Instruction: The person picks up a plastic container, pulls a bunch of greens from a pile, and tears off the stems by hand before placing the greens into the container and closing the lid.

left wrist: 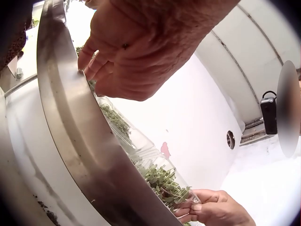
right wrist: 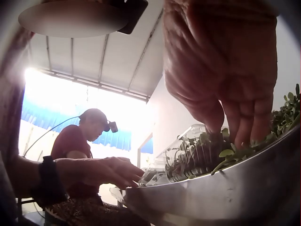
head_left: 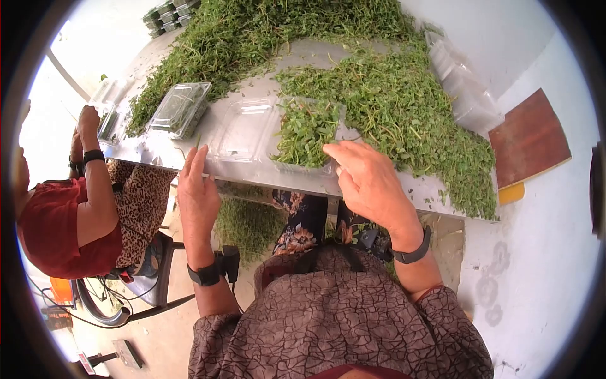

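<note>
A clear plastic clamshell box lies open on the metal table, its hinged lid (head_left: 238,129) to the left and its base full of leafy green sprigs (head_left: 306,134). My right hand (head_left: 369,183) pinches the base's right corner. The left wrist view shows those right fingers (left wrist: 218,208) at the rim beside the greens. My left hand (head_left: 199,196) is at the table's front edge left of the lid, fingers extended and holding nothing. A thin green stem shows beside its fingertips. In the left wrist view, the left hand (left wrist: 131,56) has its fingertips right at the metal edge.
A closed, filled clamshell box (head_left: 181,110) stands to the left. Loose greens (head_left: 398,107) cover much of the table. Stacked clear boxes (head_left: 464,88) stand along the right wall, near a brown board (head_left: 530,142). Another person (head_left: 69,221) works at the left.
</note>
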Available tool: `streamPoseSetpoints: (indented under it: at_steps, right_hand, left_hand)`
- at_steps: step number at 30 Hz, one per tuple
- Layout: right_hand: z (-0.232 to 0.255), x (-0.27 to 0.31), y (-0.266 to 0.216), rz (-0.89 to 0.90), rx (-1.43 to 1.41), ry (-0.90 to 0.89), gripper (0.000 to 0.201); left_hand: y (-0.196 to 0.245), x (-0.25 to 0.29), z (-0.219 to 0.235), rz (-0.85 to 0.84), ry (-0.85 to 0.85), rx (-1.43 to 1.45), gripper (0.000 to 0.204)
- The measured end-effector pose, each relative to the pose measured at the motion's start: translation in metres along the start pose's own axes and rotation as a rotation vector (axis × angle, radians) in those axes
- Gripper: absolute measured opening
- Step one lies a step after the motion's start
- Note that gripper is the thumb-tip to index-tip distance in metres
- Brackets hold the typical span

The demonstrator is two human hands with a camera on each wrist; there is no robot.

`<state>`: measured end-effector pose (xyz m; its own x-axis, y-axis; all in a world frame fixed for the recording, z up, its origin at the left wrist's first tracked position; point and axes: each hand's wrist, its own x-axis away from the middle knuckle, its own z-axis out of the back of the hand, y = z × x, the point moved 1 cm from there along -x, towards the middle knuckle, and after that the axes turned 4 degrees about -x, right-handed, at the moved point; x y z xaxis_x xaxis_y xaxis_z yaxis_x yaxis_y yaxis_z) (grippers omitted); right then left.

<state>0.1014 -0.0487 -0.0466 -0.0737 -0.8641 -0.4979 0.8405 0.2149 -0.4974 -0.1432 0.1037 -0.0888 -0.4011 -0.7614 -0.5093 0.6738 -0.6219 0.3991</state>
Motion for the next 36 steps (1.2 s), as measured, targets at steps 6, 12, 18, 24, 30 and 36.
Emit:
streamPoseSetpoints:
  at_steps: [6, 12, 18, 24, 30, 36]
  right_hand:
    - [-0.002, 0.003, -0.002, -0.06, -0.059, 0.011, 0.034]
    - [0.003, 0.006, 0.006, -0.14, -0.056, 0.028, 0.038]
    - [0.009, 0.01, 0.009, -0.187, -0.082, 0.115, 0.045]
    - [0.007, 0.01, 0.013, -0.197, -0.121, 0.085, 0.052]
    - [0.016, 0.006, 0.014, -0.164, -0.094, 0.027, 0.055]
    - [0.018, 0.005, 0.0, -0.061, 0.039, 0.003, 0.052]
  left_hand:
    - [-0.003, -0.005, -0.006, -0.011, -0.026, 0.015, 0.048]
    - [0.008, 0.002, 0.004, -0.064, 0.077, 0.04, 0.032]
    - [0.03, 0.013, 0.037, -0.294, 0.148, 0.138, 0.032]
    - [0.075, 0.016, 0.061, -0.476, 0.244, 0.166, 0.037]
    - [0.099, 0.017, 0.053, -0.583, 0.28, 0.255, 0.04]
    - [0.109, 0.015, 0.047, -0.658, 0.236, 0.301, 0.036]
